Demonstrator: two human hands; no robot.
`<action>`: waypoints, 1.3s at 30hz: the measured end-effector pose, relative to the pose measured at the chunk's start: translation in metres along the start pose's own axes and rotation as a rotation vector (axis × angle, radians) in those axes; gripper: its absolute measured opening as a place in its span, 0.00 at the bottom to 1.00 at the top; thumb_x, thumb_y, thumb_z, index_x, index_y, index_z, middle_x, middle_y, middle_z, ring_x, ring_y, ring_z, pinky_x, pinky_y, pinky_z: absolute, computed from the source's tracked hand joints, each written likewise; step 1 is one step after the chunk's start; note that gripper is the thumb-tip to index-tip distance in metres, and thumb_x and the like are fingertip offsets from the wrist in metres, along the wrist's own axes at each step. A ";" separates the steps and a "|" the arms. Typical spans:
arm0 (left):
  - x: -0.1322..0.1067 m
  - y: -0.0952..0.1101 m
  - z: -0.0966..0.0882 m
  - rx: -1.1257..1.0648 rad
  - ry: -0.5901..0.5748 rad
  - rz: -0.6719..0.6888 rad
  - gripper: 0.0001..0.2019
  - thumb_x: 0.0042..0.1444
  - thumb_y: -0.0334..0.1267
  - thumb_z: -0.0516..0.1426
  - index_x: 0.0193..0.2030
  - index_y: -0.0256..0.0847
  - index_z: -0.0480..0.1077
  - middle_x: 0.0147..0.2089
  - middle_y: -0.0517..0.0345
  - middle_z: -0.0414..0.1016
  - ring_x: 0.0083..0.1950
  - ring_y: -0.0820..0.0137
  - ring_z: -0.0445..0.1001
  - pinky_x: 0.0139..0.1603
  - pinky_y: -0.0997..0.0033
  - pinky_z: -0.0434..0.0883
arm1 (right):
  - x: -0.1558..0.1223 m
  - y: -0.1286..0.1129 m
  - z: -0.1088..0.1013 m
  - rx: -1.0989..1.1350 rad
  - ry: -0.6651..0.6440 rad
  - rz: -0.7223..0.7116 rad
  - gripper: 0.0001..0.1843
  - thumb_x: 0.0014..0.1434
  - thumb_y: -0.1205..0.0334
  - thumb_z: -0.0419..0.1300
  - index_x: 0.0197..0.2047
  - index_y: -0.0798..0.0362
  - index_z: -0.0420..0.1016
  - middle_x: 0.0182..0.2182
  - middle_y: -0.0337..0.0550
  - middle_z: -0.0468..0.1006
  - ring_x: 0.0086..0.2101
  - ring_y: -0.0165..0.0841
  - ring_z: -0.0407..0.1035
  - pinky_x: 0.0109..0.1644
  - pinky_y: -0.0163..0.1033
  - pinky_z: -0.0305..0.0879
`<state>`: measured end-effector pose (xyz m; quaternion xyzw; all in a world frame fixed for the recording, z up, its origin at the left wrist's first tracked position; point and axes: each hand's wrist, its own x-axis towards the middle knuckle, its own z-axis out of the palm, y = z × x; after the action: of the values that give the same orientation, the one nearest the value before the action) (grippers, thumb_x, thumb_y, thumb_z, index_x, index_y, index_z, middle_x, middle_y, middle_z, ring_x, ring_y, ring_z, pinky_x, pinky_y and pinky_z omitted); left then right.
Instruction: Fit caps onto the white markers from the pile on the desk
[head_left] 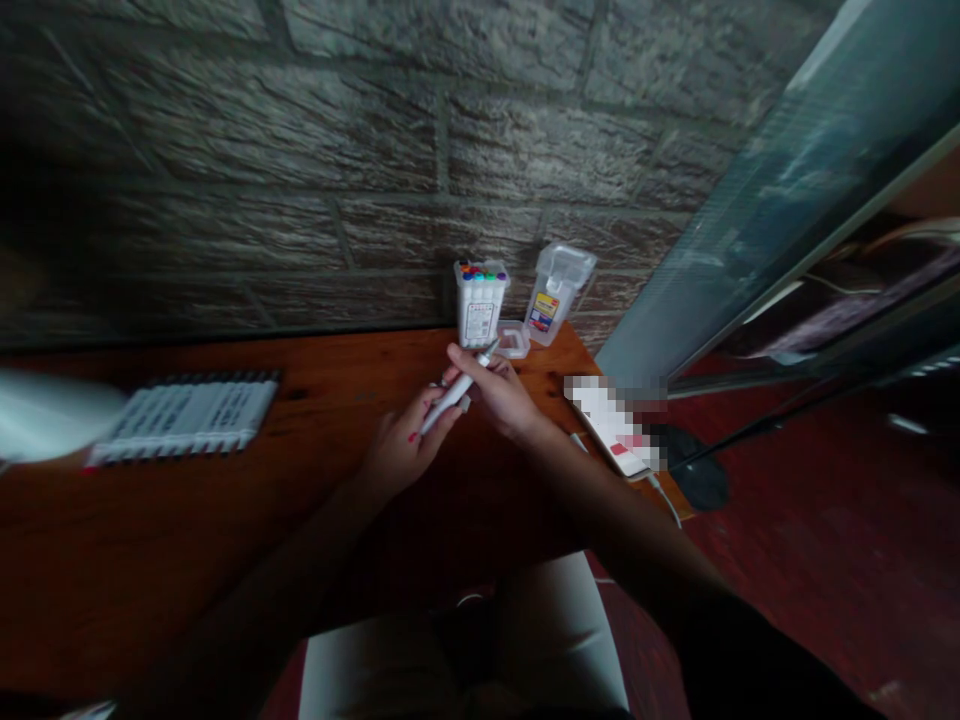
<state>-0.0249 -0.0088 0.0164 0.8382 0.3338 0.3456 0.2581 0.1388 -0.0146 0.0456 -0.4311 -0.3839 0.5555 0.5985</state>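
A white marker (448, 405) with a grey upper end is held slantwise above the table between my two hands. My left hand (409, 440) is closed round its lower part, with red marks on the skin. My right hand (504, 396) is closed at the upper part, its thumb lying along the barrel. A small pale piece shows under the fingers, too small to name. Just beyond my hands stands a clear case of markers (481, 310) with coloured ends. Beside it are an upright clear plastic case (550, 300) with a yellow label and a small clear lid (512, 340).
On the left of the wooden table (322, 400) lies a row of white markers (191, 415), near a blurred white object (56, 415). A white, partly pixelated device (611, 425) with a cable rests at the right edge. A stone wall (375, 150) borders the back.
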 end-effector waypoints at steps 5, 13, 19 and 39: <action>0.000 0.007 0.004 -0.050 -0.042 -0.006 0.13 0.67 0.50 0.54 0.46 0.43 0.72 0.36 0.55 0.81 0.34 0.66 0.80 0.36 0.71 0.70 | -0.006 -0.017 0.010 0.358 -0.001 0.049 0.18 0.54 0.45 0.70 0.31 0.49 0.71 0.18 0.27 0.64 0.20 0.24 0.58 0.31 0.34 0.65; -0.005 0.018 0.013 -0.411 -0.003 -0.186 0.13 0.62 0.51 0.58 0.42 0.43 0.70 0.32 0.58 0.76 0.31 0.69 0.74 0.33 0.71 0.69 | -0.010 -0.014 0.010 0.366 -0.035 -0.007 0.38 0.61 0.37 0.62 0.20 0.49 0.41 0.12 0.26 0.41 0.16 0.23 0.36 0.22 0.35 0.49; 0.006 0.021 0.025 -1.075 -0.084 -0.605 0.18 0.60 0.57 0.50 0.38 0.43 0.65 0.16 0.66 0.61 0.15 0.74 0.55 0.16 0.74 0.52 | -0.010 -0.015 0.008 0.430 -0.034 -0.060 0.41 0.60 0.37 0.62 0.20 0.50 0.37 0.12 0.26 0.40 0.16 0.23 0.34 0.22 0.35 0.46; 0.006 0.033 0.009 -1.078 0.194 -0.540 0.36 0.61 0.68 0.38 0.43 0.40 0.74 0.46 0.45 0.80 0.52 0.56 0.79 0.50 0.54 0.77 | -0.021 -0.002 0.031 0.536 -0.072 0.047 0.37 0.62 0.45 0.60 0.18 0.50 0.37 0.11 0.27 0.38 0.15 0.23 0.33 0.19 0.33 0.44</action>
<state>-0.0029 -0.0274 0.0351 0.4400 0.3348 0.4631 0.6927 0.1087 -0.0323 0.0587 -0.2458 -0.2343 0.6660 0.6641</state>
